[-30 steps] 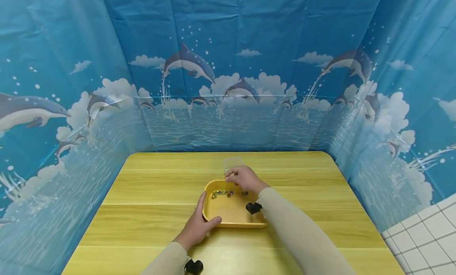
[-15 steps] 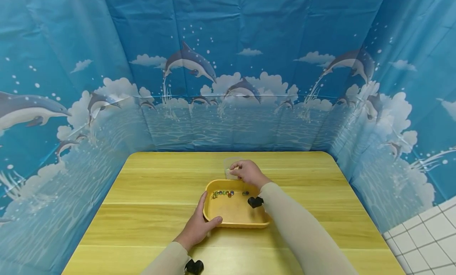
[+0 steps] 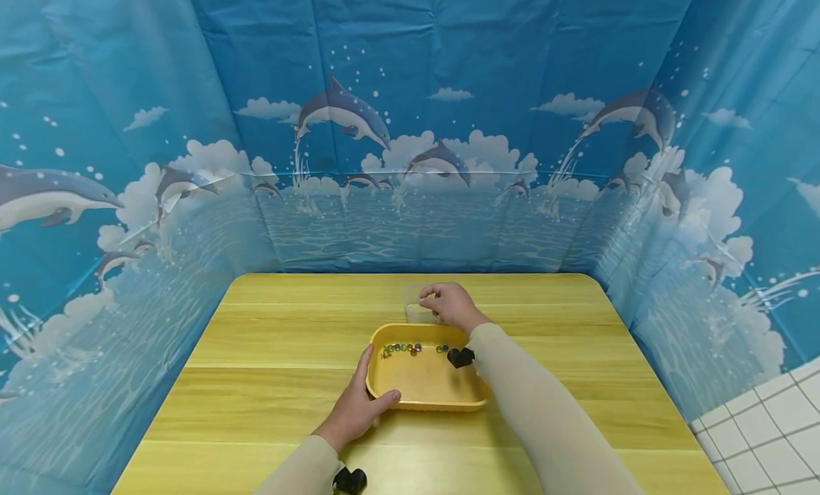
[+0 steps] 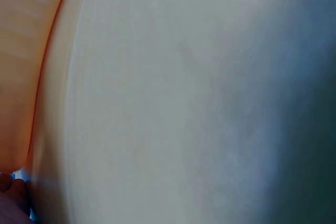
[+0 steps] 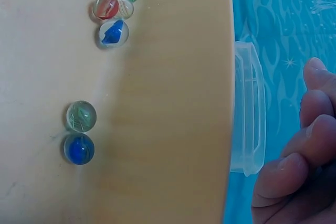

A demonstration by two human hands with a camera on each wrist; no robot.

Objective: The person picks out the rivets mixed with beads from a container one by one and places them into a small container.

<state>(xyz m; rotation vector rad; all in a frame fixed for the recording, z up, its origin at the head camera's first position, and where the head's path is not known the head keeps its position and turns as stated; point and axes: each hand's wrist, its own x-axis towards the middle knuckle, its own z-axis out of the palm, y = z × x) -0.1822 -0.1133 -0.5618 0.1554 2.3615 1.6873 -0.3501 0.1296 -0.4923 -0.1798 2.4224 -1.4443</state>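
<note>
Right fingers have moved forward, over the clear container.

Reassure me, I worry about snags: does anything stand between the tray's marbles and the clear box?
Yes, the tray's far wall stands between the marbles and the clear box. The right hand overlaps the box in the head view; I can't tell whether it blocks the way.

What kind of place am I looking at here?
Probably a screened-off work corner indoors: dolphin-print sheeting hangs around a wood-grain table on three sides, with white tiles showing at the right.
</note>
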